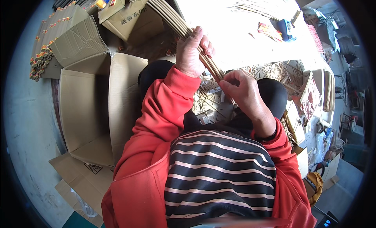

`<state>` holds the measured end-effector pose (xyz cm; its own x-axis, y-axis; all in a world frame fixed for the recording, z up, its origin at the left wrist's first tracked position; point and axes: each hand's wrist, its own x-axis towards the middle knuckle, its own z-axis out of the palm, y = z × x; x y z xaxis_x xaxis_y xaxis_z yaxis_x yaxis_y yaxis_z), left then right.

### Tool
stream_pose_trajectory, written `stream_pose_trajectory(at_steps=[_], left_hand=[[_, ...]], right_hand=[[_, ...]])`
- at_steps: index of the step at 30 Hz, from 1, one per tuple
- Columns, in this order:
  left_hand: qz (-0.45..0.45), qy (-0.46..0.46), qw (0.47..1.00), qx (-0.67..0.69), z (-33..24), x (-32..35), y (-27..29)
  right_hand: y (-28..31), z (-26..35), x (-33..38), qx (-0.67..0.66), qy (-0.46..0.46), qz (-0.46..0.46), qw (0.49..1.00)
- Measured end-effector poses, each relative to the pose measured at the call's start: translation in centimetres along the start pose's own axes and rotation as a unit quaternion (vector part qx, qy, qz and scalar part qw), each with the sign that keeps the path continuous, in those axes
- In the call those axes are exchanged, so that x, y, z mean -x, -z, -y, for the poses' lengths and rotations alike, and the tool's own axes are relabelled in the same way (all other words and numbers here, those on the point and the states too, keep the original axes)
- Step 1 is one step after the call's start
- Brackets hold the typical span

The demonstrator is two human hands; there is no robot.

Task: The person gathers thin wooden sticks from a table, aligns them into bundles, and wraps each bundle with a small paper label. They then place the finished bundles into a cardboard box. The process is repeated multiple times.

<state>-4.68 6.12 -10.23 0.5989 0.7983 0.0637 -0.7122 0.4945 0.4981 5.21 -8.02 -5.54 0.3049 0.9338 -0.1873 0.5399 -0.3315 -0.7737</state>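
Both the left hand (pixel 190 53) and right hand (pixel 243 90) clamp a bundle of thin tan sticks (pixel 176 22).

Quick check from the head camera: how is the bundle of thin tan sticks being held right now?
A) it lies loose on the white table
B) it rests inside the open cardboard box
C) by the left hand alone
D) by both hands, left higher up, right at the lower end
D: the left hand wraps the bundle of sticks mid-length, while the right hand pinches its lower end above the lap.
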Motion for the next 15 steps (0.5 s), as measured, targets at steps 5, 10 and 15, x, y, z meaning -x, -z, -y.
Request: stream_pose_trajectory(at_steps=[5, 10, 15], left_hand=[[-0.035, -0.034, 0.998, 0.033, -0.7, -0.4, 0.3], [-0.059, -0.065, 0.995, 0.040, -1.1, -0.7, 0.3], [-0.072, -0.056, 0.995, 0.042, -1.1, -1.0, 0.6]], right_hand=[[2.7, 0.7, 1.7, 0.095, 0.048, 0.045, 0.993], [7.7, -2.0, 5.7, 0.285, 0.200, -0.033, 0.937], [12.8, -8.7, 12.6, 0.384, 0.042, -0.166, 0.907]])
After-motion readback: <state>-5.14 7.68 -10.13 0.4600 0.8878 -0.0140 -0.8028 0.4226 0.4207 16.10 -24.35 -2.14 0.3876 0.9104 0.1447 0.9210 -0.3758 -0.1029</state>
